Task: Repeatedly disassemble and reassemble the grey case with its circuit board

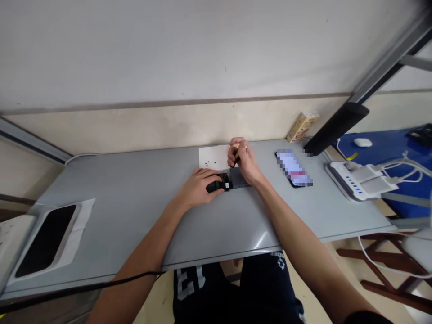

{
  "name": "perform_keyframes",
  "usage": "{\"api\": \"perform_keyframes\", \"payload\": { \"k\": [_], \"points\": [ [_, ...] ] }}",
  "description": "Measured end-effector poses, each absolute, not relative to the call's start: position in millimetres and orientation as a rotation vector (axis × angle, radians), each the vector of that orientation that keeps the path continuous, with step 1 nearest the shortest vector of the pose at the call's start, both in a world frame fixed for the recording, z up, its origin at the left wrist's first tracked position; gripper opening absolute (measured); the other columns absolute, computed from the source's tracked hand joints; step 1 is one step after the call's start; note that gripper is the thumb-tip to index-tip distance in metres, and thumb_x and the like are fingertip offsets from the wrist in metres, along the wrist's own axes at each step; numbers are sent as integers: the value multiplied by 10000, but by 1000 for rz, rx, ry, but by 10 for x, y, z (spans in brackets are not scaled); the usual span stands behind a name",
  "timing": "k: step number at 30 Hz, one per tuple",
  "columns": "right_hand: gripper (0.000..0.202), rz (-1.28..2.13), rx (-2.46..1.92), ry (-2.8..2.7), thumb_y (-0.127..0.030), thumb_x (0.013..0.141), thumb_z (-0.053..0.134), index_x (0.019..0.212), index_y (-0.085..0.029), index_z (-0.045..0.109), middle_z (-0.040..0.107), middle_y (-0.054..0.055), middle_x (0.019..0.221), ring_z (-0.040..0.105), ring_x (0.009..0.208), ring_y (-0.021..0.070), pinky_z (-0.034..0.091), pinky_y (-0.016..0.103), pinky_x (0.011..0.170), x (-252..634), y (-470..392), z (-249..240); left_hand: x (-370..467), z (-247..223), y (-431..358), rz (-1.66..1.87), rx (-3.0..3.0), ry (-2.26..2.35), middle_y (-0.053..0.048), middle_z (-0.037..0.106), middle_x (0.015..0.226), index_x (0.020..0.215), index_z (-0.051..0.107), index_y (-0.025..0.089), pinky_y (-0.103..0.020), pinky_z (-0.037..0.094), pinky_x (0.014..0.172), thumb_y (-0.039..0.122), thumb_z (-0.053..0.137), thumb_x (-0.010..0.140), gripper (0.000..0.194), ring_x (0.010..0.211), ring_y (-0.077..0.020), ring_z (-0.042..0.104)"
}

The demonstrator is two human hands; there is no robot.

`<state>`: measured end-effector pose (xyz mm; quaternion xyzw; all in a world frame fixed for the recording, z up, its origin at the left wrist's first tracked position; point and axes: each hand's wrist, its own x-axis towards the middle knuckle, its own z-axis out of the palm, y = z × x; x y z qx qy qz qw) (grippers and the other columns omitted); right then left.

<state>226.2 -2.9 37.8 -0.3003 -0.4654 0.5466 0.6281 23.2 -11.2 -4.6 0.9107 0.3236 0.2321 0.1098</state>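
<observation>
On the grey desk (135,189), a dark grey box-shaped device (240,178) lies in front of a white paper sheet (207,155) with several tiny dark pieces on it. My left hand (199,186) has its fingers closed round a small black object (214,185) with a green display, at the device's left end. My right hand (243,157) is above the device's right part, fingers curled round a yellow and black tool (237,154) whose lower end points down toward the device. The tip of the tool is too small to make out.
A blurred-screen phone (293,168) lies right of my right hand. Farther right are a carton (302,127), a black cylinder (334,129) and a white power strip (353,182) with cables. A black tablet-like slab (47,238) lies at left; a black cable crosses my left forearm.
</observation>
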Motion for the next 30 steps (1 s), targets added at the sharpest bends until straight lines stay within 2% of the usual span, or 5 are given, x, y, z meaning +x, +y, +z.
{"api": "perform_keyframes", "payload": {
  "k": [6, 10, 16, 24, 30],
  "points": [
    [346, 1403, -613, -1012, -558, 841, 727, 893, -235, 613, 615, 11, 925, 645, 810, 145, 497, 287, 708, 2300, -34, 382, 231, -33, -121, 686, 2660, 958, -57, 702, 1283, 993, 694, 235, -476, 430, 1072, 373, 712, 895, 170, 1180, -257, 643],
    [453, 1333, -654, -995, -482, 790, 816, 809, -249, 428, 539, -58, 745, 519, 570, 92, 401, 248, 560, 2286, -27, 343, 233, -18, -126, 681, 2653, 952, -53, 703, 1279, 1017, 683, 238, -472, 428, 1069, 356, 718, 887, 179, 1184, -257, 640],
    [482, 1315, -649, -1052, -727, 908, 509, 993, -259, 586, 426, -47, 651, 415, 572, 122, 392, 267, 569, 2254, -11, 377, 227, -44, -116, 693, 2662, 950, -47, 701, 1282, 1065, 720, 257, -470, 432, 1069, 366, 716, 893, 204, 1183, -251, 644],
    [445, 898, -916, -1227, -619, 863, 676, 749, -233, 486, 452, -30, 710, 399, 680, 137, 383, 271, 660, 2338, -18, 328, 229, -38, -116, 675, 2674, 961, -54, 707, 1277, 1082, 739, 267, -470, 452, 1053, 372, 705, 903, 211, 1178, -257, 651],
    [392, 829, -922, -1321, -592, 986, 495, 861, -244, 626, 511, 5, 805, 469, 793, 158, 436, 284, 750, 2328, -74, 335, 224, -31, -116, 684, 2682, 954, -51, 705, 1281, 1092, 733, 266, -466, 445, 1068, 368, 700, 907, 215, 1159, -248, 659]
  ]
}}
